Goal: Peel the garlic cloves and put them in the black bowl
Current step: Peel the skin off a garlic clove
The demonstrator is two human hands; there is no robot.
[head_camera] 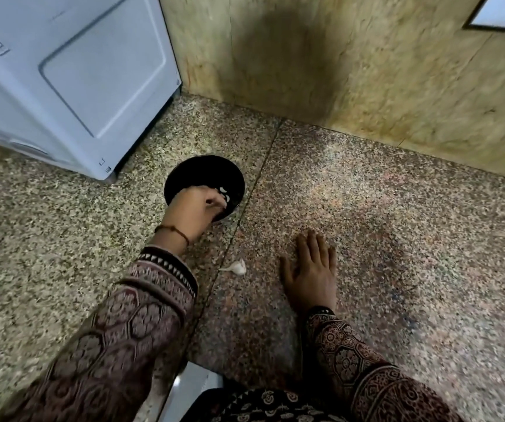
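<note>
The black bowl (202, 175) stands on the speckled floor, with a few peeled white garlic cloves (223, 189) at its right side. My left hand (195, 213) hovers over the bowl's near rim; its curled fingertips pinch a small white clove just inside the bowl. A piece of garlic in its papery skin (236, 267) lies on the floor between my two arms. My right hand (312, 269) rests flat on the floor to the right of that garlic, fingers straight, holding nothing.
A white appliance (71, 80) stands at the back left, close behind the bowl. A tan stone wall (367, 71) runs along the back. A pale flat object (190, 388) lies near my lap at the bottom edge.
</note>
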